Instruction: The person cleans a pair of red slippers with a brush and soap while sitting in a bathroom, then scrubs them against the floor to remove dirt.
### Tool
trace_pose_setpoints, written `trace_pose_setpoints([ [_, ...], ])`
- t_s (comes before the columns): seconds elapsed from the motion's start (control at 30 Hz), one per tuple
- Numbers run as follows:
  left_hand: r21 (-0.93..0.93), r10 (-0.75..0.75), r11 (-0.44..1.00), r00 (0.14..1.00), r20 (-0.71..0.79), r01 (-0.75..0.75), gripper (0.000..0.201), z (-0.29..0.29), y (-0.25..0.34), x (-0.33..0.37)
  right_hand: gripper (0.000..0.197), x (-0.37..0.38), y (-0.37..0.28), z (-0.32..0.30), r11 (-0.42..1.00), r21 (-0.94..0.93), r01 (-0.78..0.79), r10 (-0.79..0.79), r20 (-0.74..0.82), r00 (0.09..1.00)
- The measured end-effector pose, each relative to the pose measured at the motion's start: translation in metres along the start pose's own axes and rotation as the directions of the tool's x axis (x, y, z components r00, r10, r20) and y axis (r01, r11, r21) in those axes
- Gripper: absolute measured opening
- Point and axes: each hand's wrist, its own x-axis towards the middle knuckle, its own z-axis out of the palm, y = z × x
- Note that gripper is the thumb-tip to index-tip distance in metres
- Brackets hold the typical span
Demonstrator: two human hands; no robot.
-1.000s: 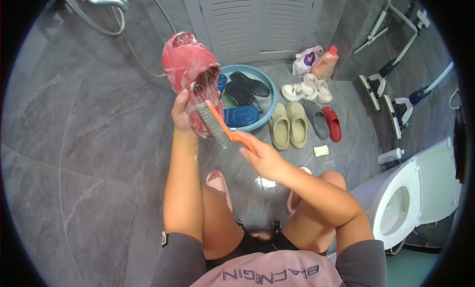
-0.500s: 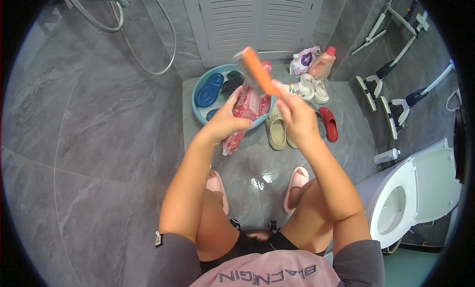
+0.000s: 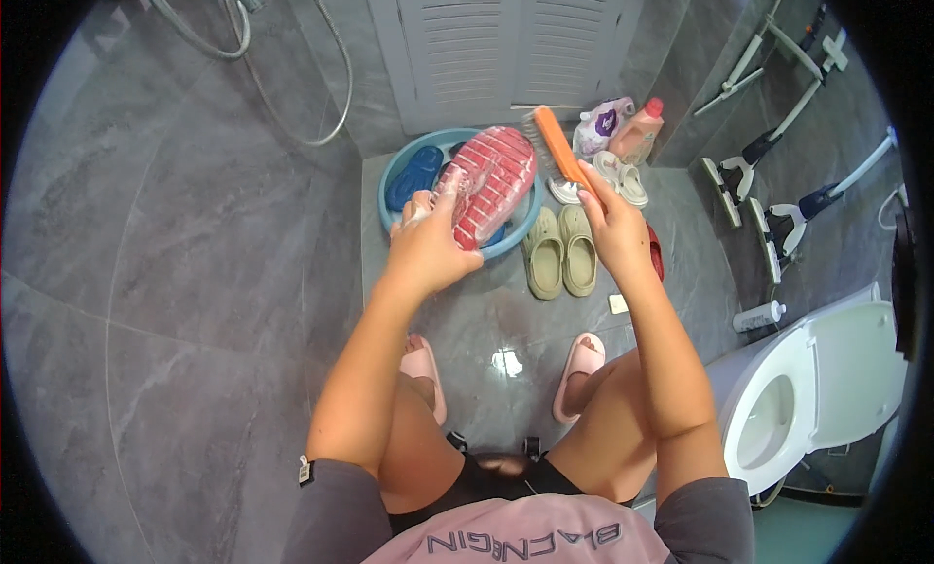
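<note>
Over a round blue basin [image 3: 391, 230], my left hand [image 3: 431, 245] grips a red slipper [image 3: 492, 183]. Its grooved sole faces up, with white suds in the grooves. My right hand [image 3: 617, 220] is closed round the handle of an orange scrubbing brush [image 3: 558, 146]. The bristles point left, toward the slipper but apart from it. Inside the basin lies a blue slipper [image 3: 413, 178]; other footwear there is mostly hidden behind the red slipper.
Beige clogs [image 3: 545, 256] stand right of the basin, with white shoes [image 3: 632, 182], a pink bottle [image 3: 639, 129] and another red slipper [image 3: 655, 254] beyond. A small pale block [image 3: 618, 303] lies on the wet floor. A toilet [image 3: 769, 418] is at right; mops [image 3: 778, 229] lean against the wall.
The red slipper has turned from edge-on to sole up, over the basin. My right hand has drawn the brush right, away from it, uncovering the beige clogs.
</note>
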Motion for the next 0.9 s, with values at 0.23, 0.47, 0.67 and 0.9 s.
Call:
trace_pose_setpoints([
  [0.23,0.044,0.229,0.973,0.942,-0.244,-0.225,0.11,0.021,0.023,-0.005,0.043,-0.012,-0.062,0.005,-0.155,0.816,-0.557,0.481,0.554,0.679],
  [0.47,-0.216,0.192,0.938,0.926,-0.326,-0.271,0.095,0.036,0.022,0.001,0.042,-0.029,-0.07,0.017,-0.062,0.834,-0.548,0.452,0.513,0.73],
  [0.67,-0.975,0.134,0.202,0.984,0.119,0.09,0.071,0.023,0.01,0.001,0.051,-0.035,-0.07,0.012,0.157,0.743,-0.651,0.352,0.574,0.74],
  [0.9,-0.979,0.095,0.004,0.974,0.204,0.205,0.058,0.028,-0.003,0.01,0.069,-0.038,-0.077,0.021,0.353,0.8,-0.485,0.392,0.344,0.853],
])
